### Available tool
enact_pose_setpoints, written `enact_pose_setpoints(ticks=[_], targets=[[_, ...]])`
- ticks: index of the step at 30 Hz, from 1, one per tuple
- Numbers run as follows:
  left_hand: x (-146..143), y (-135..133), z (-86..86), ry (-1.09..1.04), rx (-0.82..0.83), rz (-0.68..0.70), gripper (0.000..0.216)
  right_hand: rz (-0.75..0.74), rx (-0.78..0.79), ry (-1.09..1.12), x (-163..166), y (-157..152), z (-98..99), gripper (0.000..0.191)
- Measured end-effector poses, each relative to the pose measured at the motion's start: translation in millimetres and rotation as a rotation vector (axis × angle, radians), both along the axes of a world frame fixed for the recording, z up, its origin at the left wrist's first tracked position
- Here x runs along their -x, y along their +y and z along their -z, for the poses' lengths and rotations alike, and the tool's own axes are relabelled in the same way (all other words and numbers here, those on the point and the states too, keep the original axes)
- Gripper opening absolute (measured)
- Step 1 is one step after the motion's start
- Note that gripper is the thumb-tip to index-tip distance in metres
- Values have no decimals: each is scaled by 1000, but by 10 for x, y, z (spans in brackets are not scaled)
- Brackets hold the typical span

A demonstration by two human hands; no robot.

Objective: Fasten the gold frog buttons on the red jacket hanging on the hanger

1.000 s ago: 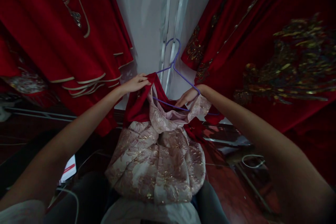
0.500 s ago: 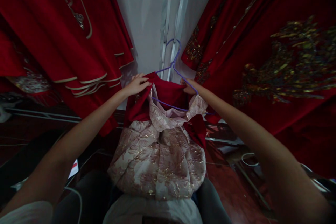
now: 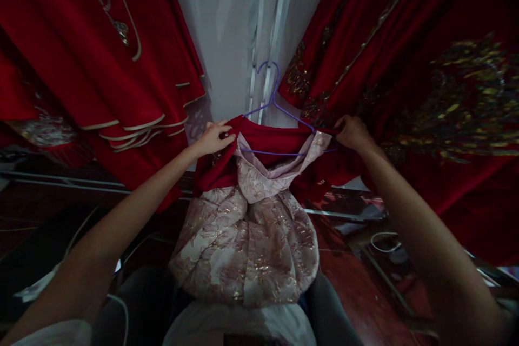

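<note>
A red garment (image 3: 267, 140) with a pale pink and gold brocade lining (image 3: 247, 238) hangs on a purple wire hanger (image 3: 275, 105) in front of me and drapes down onto my lap. My left hand (image 3: 213, 138) pinches the garment's left shoulder at the hanger's left end. On the other side, my right hand (image 3: 352, 132) is closed on the red cloth at the hanger's right end, stretching the collar across the wire.
Red embroidered robes (image 3: 93, 48) hang at the left and more robes with gold embroidery (image 3: 425, 81) at the right. A white wall with metal rails (image 3: 263, 21) stands behind the hanger. White cords (image 3: 385, 243) lie on the dark red floor.
My right hand moved from the middle of the hanger out to its right end, pulling the red cloth over the wire. The left hand stayed on the left shoulder.
</note>
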State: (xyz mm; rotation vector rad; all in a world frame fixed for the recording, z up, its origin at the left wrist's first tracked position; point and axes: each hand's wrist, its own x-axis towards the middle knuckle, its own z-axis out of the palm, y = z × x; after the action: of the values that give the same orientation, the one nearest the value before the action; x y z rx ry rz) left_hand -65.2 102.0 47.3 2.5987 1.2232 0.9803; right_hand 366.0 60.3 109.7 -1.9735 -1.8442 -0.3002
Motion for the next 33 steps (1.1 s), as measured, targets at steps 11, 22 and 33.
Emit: enact_pose_setpoints(ticks=[11,22,33], targets=[[-30,-305,-15,100,-122,-133,23,-7,51,-101,580,-794,-247,27],[-265,-495,52,65,-168,-324,19,-120,218,922,877,-576,210,15],[-379,-514,107,63,-178,-357,23,-334,-250,556,1310,-181,273,18]])
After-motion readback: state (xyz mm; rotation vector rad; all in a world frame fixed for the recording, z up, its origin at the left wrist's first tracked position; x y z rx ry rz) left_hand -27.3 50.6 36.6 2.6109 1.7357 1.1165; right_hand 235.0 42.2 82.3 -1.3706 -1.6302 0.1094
